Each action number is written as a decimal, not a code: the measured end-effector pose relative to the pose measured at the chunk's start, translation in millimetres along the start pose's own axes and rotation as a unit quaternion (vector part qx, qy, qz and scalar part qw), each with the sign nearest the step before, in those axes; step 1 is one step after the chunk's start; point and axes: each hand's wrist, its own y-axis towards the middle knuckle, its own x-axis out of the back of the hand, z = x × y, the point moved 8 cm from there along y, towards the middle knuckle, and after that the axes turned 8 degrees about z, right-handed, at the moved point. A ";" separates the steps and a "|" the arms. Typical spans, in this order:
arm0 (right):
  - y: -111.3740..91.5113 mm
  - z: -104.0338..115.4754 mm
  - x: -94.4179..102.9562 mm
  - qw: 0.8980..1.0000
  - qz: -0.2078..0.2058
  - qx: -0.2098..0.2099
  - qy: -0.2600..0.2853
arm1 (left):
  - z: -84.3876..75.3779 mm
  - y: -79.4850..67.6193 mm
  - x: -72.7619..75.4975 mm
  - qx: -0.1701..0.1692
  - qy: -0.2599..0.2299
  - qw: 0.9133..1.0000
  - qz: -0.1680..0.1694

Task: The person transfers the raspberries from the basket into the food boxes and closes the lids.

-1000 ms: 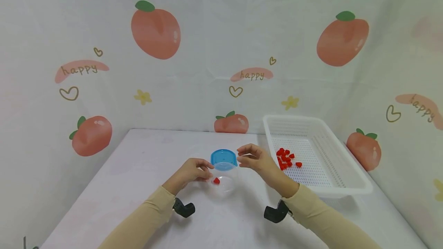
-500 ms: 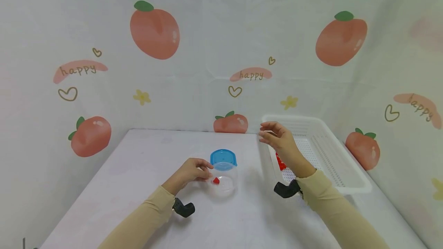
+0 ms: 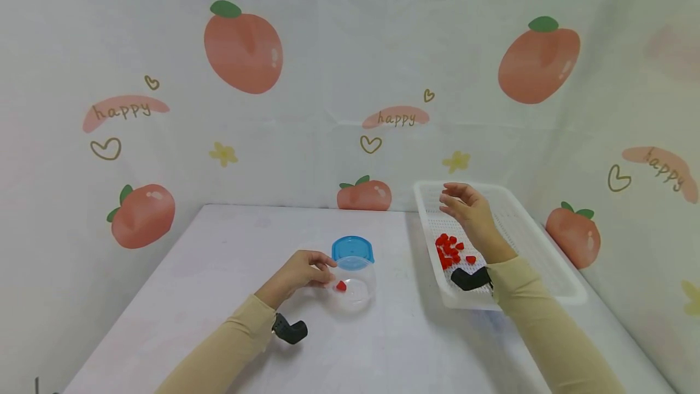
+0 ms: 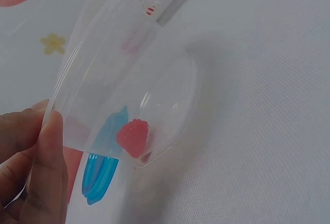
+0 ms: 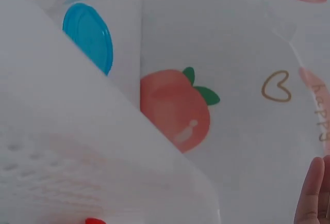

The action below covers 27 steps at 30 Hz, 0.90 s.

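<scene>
A clear plastic tub stands on the table in the head view. My left hand pinches its rim between thumb and fingers, as the left wrist view also shows. Inside the tub lies one red raspberry-shaped piece, near the bottom. Just behind the tub is a blue lid. My right hand hangs over the white perforated basket, fingers loosely bent and holding nothing visible. Several red pieces lie below that hand, at the basket's left side.
The basket's raised walls stand at the right of the white table. Behind the table hangs a pale backdrop with printed fruit. A black wrist camera sits under the right wrist, low over the basket.
My right hand has moved from beside the tub to the right and away from me, over the basket. The left hand and the tub have stayed put.
</scene>
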 end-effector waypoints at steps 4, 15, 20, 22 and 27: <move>2.9 -2.3 18.2 1.000 -0.014 0.003 0.007 | 0.1 0.1 -0.1 -0.004 -0.003 1.000 0.004; 1.0 -14.4 66.5 0.998 -0.046 -0.020 -0.048 | 0.3 0.1 -0.2 0.004 -0.006 1.000 0.004; -1.7 -24.5 84.7 0.986 -0.051 -0.050 -0.151 | -0.6 0.3 -0.3 0.006 -0.007 1.000 0.000; -2.3 -28.9 90.0 0.978 -0.045 -0.064 -0.193 | -0.4 0.4 -0.4 0.005 -0.007 1.000 0.001; -2.6 -42.3 98.3 0.955 -0.012 -0.114 -0.274 | 1.1 1.6 -0.1 0.003 -0.005 1.000 0.001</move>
